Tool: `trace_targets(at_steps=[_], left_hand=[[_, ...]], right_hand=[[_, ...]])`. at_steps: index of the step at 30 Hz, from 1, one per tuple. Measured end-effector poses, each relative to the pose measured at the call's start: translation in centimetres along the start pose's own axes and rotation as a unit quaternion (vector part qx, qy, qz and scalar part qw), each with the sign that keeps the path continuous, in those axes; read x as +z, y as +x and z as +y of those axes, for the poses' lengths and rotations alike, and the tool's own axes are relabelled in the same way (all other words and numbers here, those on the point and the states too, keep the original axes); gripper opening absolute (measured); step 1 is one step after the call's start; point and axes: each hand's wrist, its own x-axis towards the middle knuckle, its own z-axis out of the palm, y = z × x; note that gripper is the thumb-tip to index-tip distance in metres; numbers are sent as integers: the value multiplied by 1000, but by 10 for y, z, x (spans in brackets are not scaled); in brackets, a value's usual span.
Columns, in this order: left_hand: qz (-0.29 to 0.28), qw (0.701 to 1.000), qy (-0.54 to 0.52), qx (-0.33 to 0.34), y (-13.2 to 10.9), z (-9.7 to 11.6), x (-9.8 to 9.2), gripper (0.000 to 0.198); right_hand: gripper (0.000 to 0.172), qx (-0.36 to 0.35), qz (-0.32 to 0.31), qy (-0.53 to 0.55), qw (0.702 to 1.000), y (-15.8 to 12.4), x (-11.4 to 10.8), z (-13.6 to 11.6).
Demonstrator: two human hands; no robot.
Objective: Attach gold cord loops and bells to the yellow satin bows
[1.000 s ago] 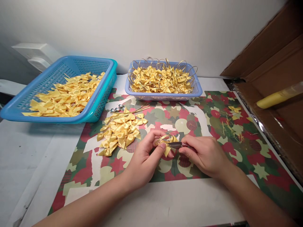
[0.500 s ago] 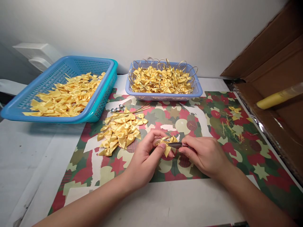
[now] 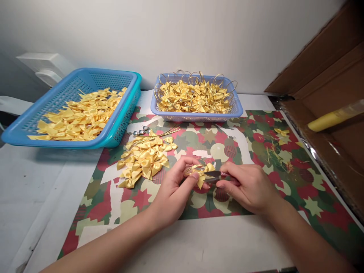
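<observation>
Between thumb and fingers, my left hand pinches a yellow bow with looped gold wire. My right hand is closed round the red handle of a dark-bladed tool, perhaps pliers or scissors, whose blades reach the bow. Left of my left hand lies a pile of yellow bows, with straight gold wires across its top. Several shiny round pieces sit just behind that pile.
Stacked blue and teal baskets with yellow bows stand at the back left. A lilac-blue basket holds wired bows at the back centre. Scraps and a cardboard box with a yellow tube are at right.
The tool's dark blades have turned slightly and appear wider at the bow. My right hand has shifted a little to the right; my left hand has hardly moved.
</observation>
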Motion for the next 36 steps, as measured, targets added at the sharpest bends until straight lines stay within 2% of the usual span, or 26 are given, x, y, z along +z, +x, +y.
trace_targets(at_steps=[4,11,23,36], left_hand=[[2,1000,-6,-3,0,-2,0,14],[0,1000,10,9,1,-2,0,14],[12,999,37,15,-1,-3,-1,16],[10,999,30,23,1,-3,0,15]], right_hand=[[40,21,-4,-8,1000,-1,0,0],[36,-16,58,-65,996,-3,3,2],[32,-11,83,-77,993,-1,4,-3],[33,-7,84,-80,993,0,4,-5]])
